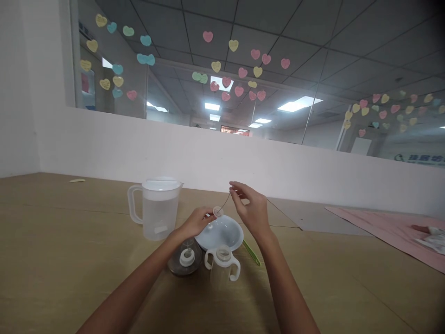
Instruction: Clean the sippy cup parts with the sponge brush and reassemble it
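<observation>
My left hand [198, 221] pinches a small round whitish cap-like piece [218, 212] over the far rim of a white bowl [222, 232]. Higher and to the right, my right hand [251, 204] is closed on a thin dark wire-like strand [225, 202], whose lower end reaches the round piece. Whether it passes through is too small to tell. Below the bowl stands a clear baby bottle [221, 269] with two white handles and no lid. A white collar with a clear teat [187, 257] lies on a dark round dish [175, 268], left of the bottle.
A lidded clear plastic pitcher [159, 211] stands to the left. A green handle [252, 253] sticks out right of the bowl. On the far right, a pink cloth [375, 227] bears a white crumpled thing [434, 241]. A white wall [194, 153] closes off the table's back.
</observation>
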Demonstrator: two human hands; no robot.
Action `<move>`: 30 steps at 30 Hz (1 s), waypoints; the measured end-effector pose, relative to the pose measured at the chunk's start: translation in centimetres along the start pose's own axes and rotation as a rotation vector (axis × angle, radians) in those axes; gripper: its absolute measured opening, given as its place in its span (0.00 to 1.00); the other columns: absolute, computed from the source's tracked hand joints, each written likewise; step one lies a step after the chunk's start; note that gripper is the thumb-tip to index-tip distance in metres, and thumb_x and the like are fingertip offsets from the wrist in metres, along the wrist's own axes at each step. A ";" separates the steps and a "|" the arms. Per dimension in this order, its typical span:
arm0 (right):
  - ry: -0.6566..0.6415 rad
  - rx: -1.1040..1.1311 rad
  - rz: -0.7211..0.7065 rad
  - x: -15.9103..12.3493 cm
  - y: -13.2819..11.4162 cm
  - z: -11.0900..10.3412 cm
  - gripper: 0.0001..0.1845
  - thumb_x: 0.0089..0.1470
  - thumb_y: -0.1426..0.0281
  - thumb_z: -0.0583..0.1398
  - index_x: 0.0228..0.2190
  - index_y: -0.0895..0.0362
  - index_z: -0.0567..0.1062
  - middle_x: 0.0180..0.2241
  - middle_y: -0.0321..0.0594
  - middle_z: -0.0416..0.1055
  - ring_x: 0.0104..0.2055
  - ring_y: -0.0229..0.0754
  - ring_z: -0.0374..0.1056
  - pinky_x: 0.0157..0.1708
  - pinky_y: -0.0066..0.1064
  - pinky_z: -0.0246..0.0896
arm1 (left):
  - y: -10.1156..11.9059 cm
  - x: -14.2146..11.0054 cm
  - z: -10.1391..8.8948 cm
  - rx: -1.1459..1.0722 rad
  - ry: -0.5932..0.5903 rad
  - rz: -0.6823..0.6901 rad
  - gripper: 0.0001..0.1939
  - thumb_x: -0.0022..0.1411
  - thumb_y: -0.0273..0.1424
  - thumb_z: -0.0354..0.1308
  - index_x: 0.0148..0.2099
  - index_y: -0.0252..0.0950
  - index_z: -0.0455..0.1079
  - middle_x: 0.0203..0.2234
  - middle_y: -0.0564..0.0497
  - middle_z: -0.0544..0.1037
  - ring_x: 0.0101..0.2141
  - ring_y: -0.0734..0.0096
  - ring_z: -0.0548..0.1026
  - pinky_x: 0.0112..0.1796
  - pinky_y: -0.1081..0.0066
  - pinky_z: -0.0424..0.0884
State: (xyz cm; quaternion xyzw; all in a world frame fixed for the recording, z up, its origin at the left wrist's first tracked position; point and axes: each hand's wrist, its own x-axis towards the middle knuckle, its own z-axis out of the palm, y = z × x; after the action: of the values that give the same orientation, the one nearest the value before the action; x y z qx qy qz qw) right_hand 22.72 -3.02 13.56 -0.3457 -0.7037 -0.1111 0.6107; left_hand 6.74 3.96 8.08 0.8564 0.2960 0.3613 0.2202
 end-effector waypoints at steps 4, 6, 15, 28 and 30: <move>0.039 0.025 0.068 0.0 -0.1 -0.1 0.09 0.52 0.67 0.54 0.34 0.56 0.71 0.26 0.36 0.72 0.24 0.34 0.68 0.28 0.27 0.66 | 0.5 0.1 0.1 -0.087 -0.019 0.002 0.15 0.58 0.36 0.48 0.36 0.32 0.72 0.34 0.49 0.76 0.36 0.66 0.70 0.37 0.71 0.65; 0.041 0.023 0.111 -0.1 0.0 -0.1 0.08 0.51 0.66 0.54 0.32 0.57 0.71 0.25 0.36 0.72 0.22 0.33 0.67 0.25 0.26 0.64 | 0.7 0.2 0.3 -0.138 -0.027 0.008 0.14 0.58 0.35 0.49 0.37 0.32 0.71 0.35 0.49 0.76 0.37 0.65 0.70 0.39 0.70 0.65; -0.244 -0.168 0.223 -0.7 0.8 1.8 0.06 0.48 0.72 0.55 0.29 0.55 0.72 0.25 0.36 0.74 0.24 0.36 0.67 0.26 0.26 0.58 | 0.7 0.5 0.6 -0.347 0.034 0.020 0.14 0.57 0.34 0.51 0.39 0.30 0.72 0.33 0.48 0.76 0.37 0.65 0.70 0.39 0.69 0.65; 0.323 0.080 0.149 0.4 -2.5 -2.5 0.06 0.44 0.73 0.57 0.24 0.57 0.75 0.23 0.36 0.72 0.24 0.35 0.66 0.25 0.26 0.62 | 1.4 0.3 -0.2 -0.053 0.173 0.109 0.16 0.60 0.38 0.49 0.32 0.35 0.73 0.32 0.51 0.76 0.38 0.69 0.69 0.42 0.73 0.61; 0.468 0.042 0.103 0.4 -3.6 -4.6 0.05 0.44 0.71 0.58 0.23 0.57 0.75 0.23 0.35 0.71 0.24 0.35 0.65 0.24 0.27 0.62 | 0.7 0.4 0.1 -0.047 0.178 0.103 0.15 0.59 0.38 0.50 0.32 0.35 0.74 0.33 0.51 0.76 0.39 0.68 0.69 0.43 0.72 0.61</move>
State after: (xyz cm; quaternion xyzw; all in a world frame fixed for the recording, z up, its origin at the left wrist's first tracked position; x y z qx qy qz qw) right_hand 24.04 -8.23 15.94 -0.3330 -0.5265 -0.1423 0.7691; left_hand 7.33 3.72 8.64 0.8296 0.2614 0.4536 0.1944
